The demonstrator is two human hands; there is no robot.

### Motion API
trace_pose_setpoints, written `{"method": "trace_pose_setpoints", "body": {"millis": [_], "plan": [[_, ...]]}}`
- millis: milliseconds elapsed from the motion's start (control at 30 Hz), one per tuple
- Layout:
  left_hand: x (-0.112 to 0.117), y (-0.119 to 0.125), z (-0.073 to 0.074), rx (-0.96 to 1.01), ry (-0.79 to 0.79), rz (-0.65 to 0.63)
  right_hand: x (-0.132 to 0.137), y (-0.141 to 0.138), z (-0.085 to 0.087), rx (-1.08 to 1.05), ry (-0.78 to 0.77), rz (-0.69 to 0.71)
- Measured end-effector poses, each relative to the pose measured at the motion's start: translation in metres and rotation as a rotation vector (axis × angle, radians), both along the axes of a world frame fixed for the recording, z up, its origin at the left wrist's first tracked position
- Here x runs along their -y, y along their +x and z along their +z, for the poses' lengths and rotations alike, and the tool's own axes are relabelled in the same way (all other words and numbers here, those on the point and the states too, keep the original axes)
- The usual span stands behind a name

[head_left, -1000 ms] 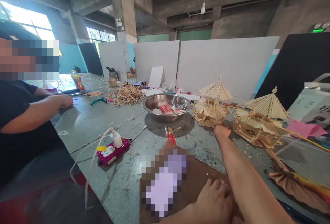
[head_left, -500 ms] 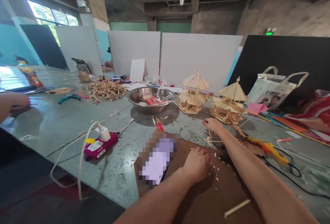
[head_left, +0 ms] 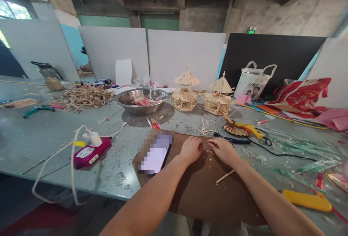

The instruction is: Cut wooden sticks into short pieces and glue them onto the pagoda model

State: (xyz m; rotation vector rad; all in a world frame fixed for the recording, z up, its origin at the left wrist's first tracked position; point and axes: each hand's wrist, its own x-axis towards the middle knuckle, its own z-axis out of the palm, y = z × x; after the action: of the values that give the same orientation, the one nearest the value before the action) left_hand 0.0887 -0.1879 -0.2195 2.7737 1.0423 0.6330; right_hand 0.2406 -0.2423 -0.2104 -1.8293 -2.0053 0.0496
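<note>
The right hand [head_left: 222, 151] is pulling back from the loose sticks [head_left: 208, 131] beyond the board and is now hovering or resting, hard to say which, just beside the left hand [head_left: 191, 149]. Both sets of fingers are curling loosely above the brown board [head_left: 198, 192]; whether they're gripping anything, I can't tell. The view is swinging right too, leaving the neighbour's arm out of the picture and bringing in a red bag [head_left: 301, 94]. A short wooden stick [head_left: 225, 177] is lying on the board near the right forearm, with pale crumbs [head_left: 210, 159] scattering between the hands.

Writing now: the tote bag [head_left: 251, 83] is showing dark characters, too small to read, and the green sign [head_left: 251, 30] is glowing illegibly. A blurred-out phone [head_left: 156, 154] is taking up the board's left side, blue-handled pliers [head_left: 239, 141] are crowding the right hand, and two stick pagodas [head_left: 187, 87] are standing beyond, right of the metal bowl [head_left: 127, 107].
</note>
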Motion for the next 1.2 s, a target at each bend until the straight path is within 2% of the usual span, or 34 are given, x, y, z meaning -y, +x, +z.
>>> {"method": "trace_pose_setpoints", "body": {"millis": [100, 200, 467, 667, 767, 900, 1000, 1067, 1200], "plan": [[-0.002, 0.001, -0.004, 0.008, 0.003, -0.013, 0.002, 0.003, -0.013, 0.016, 0.051, 0.031], [-0.003, 0.002, -0.005, 0.018, 0.012, -0.027, 0.001, 0.005, -0.017, 0.023, 0.069, 0.036], [-0.003, 0.003, -0.004, -0.020, 0.047, -0.043, 0.003, -0.003, -0.018, -0.039, 0.107, 0.106], [-0.004, 0.003, -0.004, 0.007, 0.040, -0.053, 0.006, -0.004, -0.011, -0.085, 0.112, 0.190], [-0.005, 0.002, -0.002, 0.039, -0.010, -0.062, 0.005, -0.001, -0.011, -0.204, 0.089, 0.188], [-0.007, 0.003, -0.002, 0.093, -0.043, -0.084, 0.003, 0.003, -0.017, -0.543, -0.013, 0.150], [-0.009, 0.003, -0.003, 0.120, -0.041, -0.099, 0.002, 0.005, -0.021, -0.761, -0.113, 0.179], [-0.009, 0.003, -0.003, 0.127, -0.055, -0.101, 0.001, 0.005, -0.023, -0.817, -0.136, 0.212], [-0.009, 0.003, -0.004, 0.099, -0.075, -0.118, 0.000, 0.007, -0.023, -0.737, -0.077, 0.240]]}}
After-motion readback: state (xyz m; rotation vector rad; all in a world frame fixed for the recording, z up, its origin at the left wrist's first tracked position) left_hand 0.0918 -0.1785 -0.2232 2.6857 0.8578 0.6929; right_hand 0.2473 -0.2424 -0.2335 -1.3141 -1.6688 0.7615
